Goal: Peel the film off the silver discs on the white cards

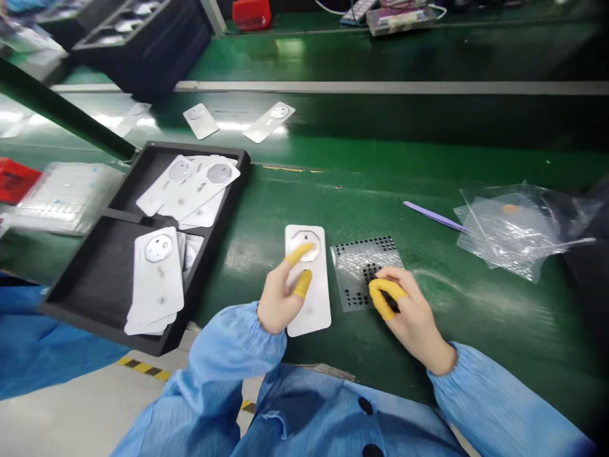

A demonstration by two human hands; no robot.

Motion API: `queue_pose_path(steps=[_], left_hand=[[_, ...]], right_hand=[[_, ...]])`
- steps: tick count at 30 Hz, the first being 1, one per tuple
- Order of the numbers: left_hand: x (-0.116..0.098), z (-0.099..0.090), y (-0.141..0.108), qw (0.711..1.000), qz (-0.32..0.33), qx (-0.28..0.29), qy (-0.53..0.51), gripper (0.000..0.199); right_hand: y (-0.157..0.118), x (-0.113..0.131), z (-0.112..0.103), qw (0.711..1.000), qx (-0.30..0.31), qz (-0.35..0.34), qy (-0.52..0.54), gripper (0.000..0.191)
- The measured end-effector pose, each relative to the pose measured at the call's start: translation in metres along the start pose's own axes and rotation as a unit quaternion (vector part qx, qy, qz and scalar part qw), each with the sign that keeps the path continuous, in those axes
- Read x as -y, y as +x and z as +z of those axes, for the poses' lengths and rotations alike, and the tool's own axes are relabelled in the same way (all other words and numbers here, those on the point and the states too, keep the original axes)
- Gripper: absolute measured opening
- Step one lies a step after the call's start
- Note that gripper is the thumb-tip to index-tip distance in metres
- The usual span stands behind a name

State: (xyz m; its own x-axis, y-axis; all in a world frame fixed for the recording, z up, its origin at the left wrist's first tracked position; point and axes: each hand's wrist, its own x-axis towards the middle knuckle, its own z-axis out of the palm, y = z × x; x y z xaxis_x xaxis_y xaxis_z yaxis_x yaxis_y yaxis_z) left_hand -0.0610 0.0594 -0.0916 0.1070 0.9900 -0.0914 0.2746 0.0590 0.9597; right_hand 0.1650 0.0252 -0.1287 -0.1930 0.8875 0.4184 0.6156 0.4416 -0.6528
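A white panel (314, 311) with a round lens area near its top lies on the green table. My left hand (284, 291) rests over it, yellow covers on thumb and index finger, the two fingers apart and the index touching the lens area. Right of the panel is a clear sheet (352, 257) dotted with small black pieces. My right hand (404, 304) is on the sheet's lower right part, its yellow-covered thumb and index finger pinched together at the black dots. Whatever may be between those fingertips is too small to make out.
On the left, a black tray (190, 304) holds stacked white panels (159, 273). Purple tweezers (434, 216) and clear plastic bags (514, 228) lie right. Loose panels (269, 122) lie farther back. A blue sleeve (28, 343) of another person shows at the left edge.
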Motion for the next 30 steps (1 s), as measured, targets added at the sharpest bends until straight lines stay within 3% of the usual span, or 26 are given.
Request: queue_pose_path(steps=[2, 3, 7, 11, 16, 21, 26, 30], left_hand=[[-0.007, -0.003, -0.013, 0.997, 0.02, -0.064, -0.046, 0.072], [-0.01, 0.001, -0.021, 0.995, 0.019, -0.071, -0.072, 0.08], [-0.024, 0.031, -0.043, 0.993, 0.008, -0.001, -0.121, 0.066], [-0.034, 0.049, -0.051, 0.992, 0.021, 0.033, -0.12, 0.057], [-0.035, 0.05, -0.052, 0.994, 0.038, 0.056, -0.086, 0.068], [-0.032, 0.051, -0.053, 0.997, 0.063, 0.037, -0.036, 0.069], [-0.031, 0.051, -0.053, 0.995, 0.081, 0.024, -0.061, 0.069], [-0.032, 0.051, -0.053, 0.994, 0.101, 0.009, -0.051, 0.069]], right_hand=[[0.004, 0.007, -0.003, 0.999, -0.044, 0.008, -0.024, 0.023], [0.006, 0.012, -0.005, 0.997, -0.069, 0.007, -0.037, 0.025], [0.014, 0.033, -0.009, 0.991, -0.115, -0.04, -0.058, 0.031], [0.017, 0.041, -0.016, 0.995, -0.062, -0.082, -0.012, 0.034], [0.021, 0.045, -0.026, 0.992, -0.022, -0.121, 0.006, 0.038], [0.017, 0.047, -0.029, 0.991, 0.003, -0.132, -0.04, 0.044], [0.007, 0.052, -0.029, 0.975, 0.059, -0.182, -0.114, 0.039], [0.006, 0.054, -0.025, 0.98, 0.043, -0.178, -0.082, 0.037]])
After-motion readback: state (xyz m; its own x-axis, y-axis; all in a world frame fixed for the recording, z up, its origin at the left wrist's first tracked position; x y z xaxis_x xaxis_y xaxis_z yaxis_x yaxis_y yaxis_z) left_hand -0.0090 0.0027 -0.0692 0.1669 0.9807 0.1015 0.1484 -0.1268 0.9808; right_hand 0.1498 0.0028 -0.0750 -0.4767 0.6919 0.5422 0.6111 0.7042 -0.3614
